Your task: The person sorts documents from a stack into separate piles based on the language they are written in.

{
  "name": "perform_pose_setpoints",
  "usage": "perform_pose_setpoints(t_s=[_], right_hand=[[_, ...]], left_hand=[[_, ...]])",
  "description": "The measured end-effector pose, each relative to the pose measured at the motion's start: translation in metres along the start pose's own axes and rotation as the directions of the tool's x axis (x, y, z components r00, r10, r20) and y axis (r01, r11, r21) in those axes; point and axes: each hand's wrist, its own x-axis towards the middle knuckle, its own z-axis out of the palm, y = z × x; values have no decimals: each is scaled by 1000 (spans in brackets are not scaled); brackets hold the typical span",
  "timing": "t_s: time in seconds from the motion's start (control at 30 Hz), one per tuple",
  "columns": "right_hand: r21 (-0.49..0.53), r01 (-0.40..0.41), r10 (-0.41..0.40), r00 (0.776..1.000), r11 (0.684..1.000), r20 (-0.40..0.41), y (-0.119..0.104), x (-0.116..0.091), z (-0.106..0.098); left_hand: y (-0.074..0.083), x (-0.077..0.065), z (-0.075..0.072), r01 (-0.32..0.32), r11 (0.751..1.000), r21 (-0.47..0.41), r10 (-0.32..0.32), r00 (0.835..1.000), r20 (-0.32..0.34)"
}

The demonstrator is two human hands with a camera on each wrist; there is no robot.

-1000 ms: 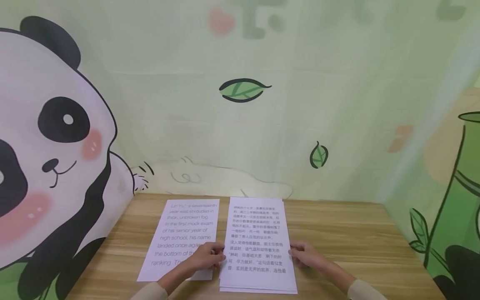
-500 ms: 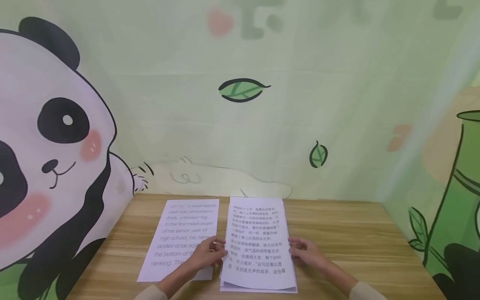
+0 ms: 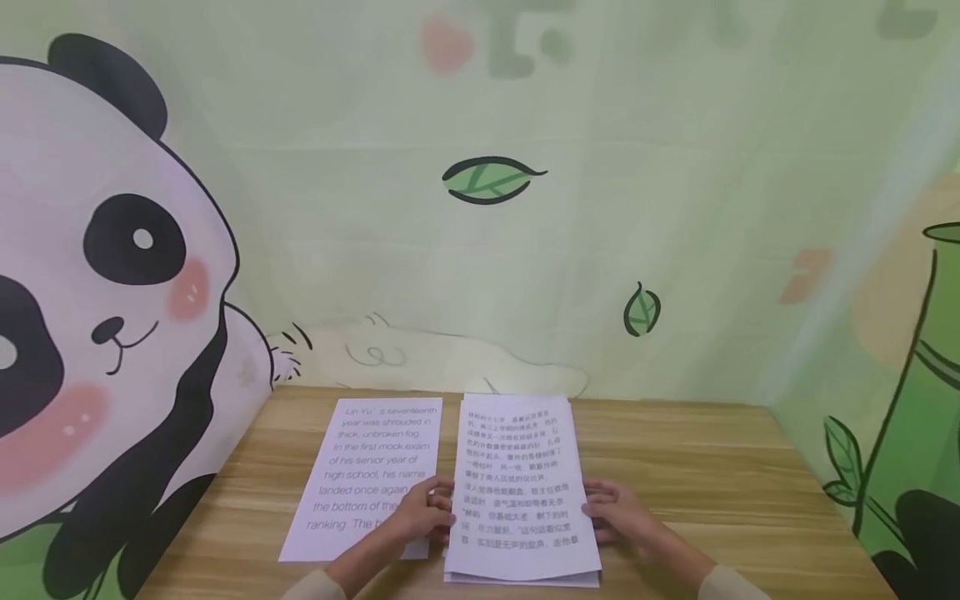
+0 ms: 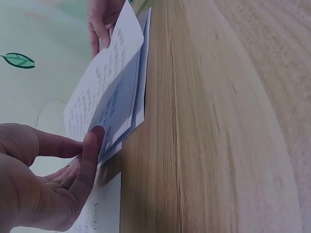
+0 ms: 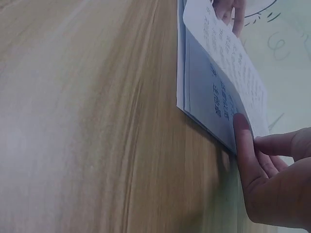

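A white sheet of paper printed with Chinese text [image 3: 517,483] is raised at its near part, its near edge bowed. My left hand [image 3: 423,508] pinches its left edge between thumb and fingers, as the left wrist view shows. On the opposite edge, my right hand [image 5: 277,179] pinches the same sheet, thumb apart from the fingertips across the paper. Under it lies a stack of more printed sheets [image 5: 204,87], separated from the raised one by a gap at the near end. The fingers' undersides are partly hidden in the head view.
To the left lies a sheet with English text [image 3: 375,467], partly covered by my left hand and forearm. All the papers are on a wood-grain table [image 3: 697,467]. A green cloth backdrop [image 3: 360,242] with a panda and leaves rises behind the table.
The top Chinese-text sheet lay flat on the stack earlier; its near part has now come up and its near edge curves. Both hands have stayed at its side edges.
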Motion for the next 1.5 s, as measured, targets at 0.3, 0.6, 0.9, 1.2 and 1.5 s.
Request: perform_pose_setpoints(t_s=[0.3,0.6,0.9,1.2,1.5], right_hand=[[5,0,0,1000,1000,-31,5,-3,-15],[2,-52,51,987,999,-151,10,-9,-41],[40,-113,118,979,993,-167,19,-24,-87],[157,-93,100,994,983,-37,30,-36,-140],[216,-116,116,993,969,14,41,-52,-186]], left_hand=[[7,-1,15,-43,999,-18,43,999,20],[19,1,44,-80,994,-81,83,996,37],[34,6,83,-98,985,-144,103,994,32],[50,16,124,-115,981,-159,126,990,62],[63,28,164,-131,979,-160,149,983,108]])
